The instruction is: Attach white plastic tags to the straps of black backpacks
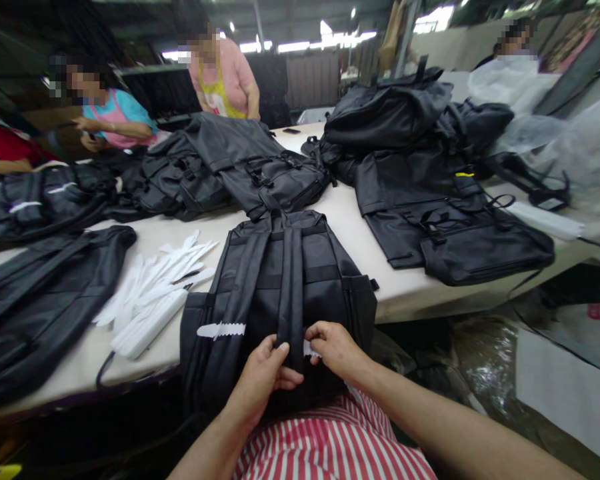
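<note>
"What are the fingers doing?"

"My left hand [266,373] pinches the right-side strap [291,300]; my right hand [336,349] grips a white tie [308,348] just beside it. I can't tell whether the tie runs beneath."

"And the backpack [257,293]?"

"Straps up at the table's [397,308] front edge, its near end apparently overhanging towards my lap. I'd worry about it sliding if I tug."

"Anything else?"

"Little of the tie shows, so a loose pinch could drop it. Pulling unevenly could twist the strap."

"How's the room?"

"Tight on my left: a heap of white ties [153,280] and a white bar [150,325], its cord [105,372] over the edge, could snag my elbow. Better on the right, with bare tabletop before the next black bag [430,213]."
</note>
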Tool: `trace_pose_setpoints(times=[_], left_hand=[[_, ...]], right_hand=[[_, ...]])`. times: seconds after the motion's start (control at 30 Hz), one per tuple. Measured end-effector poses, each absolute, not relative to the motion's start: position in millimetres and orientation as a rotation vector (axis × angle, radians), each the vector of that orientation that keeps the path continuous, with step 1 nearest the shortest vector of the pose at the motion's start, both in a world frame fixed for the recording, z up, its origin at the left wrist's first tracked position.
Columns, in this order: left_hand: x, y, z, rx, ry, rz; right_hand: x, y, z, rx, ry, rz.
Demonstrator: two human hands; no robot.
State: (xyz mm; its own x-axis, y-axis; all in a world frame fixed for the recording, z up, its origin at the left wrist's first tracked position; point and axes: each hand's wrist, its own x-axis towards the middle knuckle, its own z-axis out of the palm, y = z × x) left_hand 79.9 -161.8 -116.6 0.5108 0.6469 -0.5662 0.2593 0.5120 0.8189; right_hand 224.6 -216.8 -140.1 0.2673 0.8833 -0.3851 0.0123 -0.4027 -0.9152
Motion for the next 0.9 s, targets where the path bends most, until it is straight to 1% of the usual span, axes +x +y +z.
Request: trace_pose_setpoints(times=[0.13,0.2,0.33,0.4,0.43,0.47,0.57,0.63,0.77,0.83,0.9], left_hand=[[76.3,-158.2,-117.7,0.986,1.008,0.3],[74.4,-155.3,-114.8,0.926,0.985,0.295],[71.5,-149.6,-104.8,0.851,0.946,0.274],[70.2,-147.4,-100.5,0.866,0.937,0.261],[69.7,-146.4,-99.0,0.884,0.935,0.255],[69.3,-145.6,-97.8,0.906,0.935,0.249],[69.4,-144.3,-95.5,0.958,0.93,0.231],[70.4,-144.1,-94.4,0.973,0.917,0.218],[72.2,-144.0,-92.2,0.979,0.905,0.226],[72.3,-143.5,-91.3,0.977,0.921,0.238],[72.2,-142.6,-90.8,0.973,0.934,0.24]], right_hand=[[223.9,-223.3,-138.9,-1.7,-0.877,1.203],[224.2,-231.1,-132.7,-1.815,-1.043,1.035],[230.1,-242.2,-109.7,-2.046,-1.532,0.527],[238.0,-238.9,-96.2,-2.068,-1.749,0.473],[243.4,-234.4,-90.0,-2.033,-1.829,0.555],[249.4,-228.1,-84.7,-1.953,-1.884,0.725],[267.8,-202.4,-76.7,-1.53,-1.847,1.453],[275.9,-184.5,-78.3,-1.346,-1.719,1.789],[277.5,-158.9,-86.7,-1.282,-1.707,2.084],[275.1,-153.0,-87.5,-1.259,-1.801,2.092],[273.0,-151.1,-85.1,-1.272,-1.895,2.008]])
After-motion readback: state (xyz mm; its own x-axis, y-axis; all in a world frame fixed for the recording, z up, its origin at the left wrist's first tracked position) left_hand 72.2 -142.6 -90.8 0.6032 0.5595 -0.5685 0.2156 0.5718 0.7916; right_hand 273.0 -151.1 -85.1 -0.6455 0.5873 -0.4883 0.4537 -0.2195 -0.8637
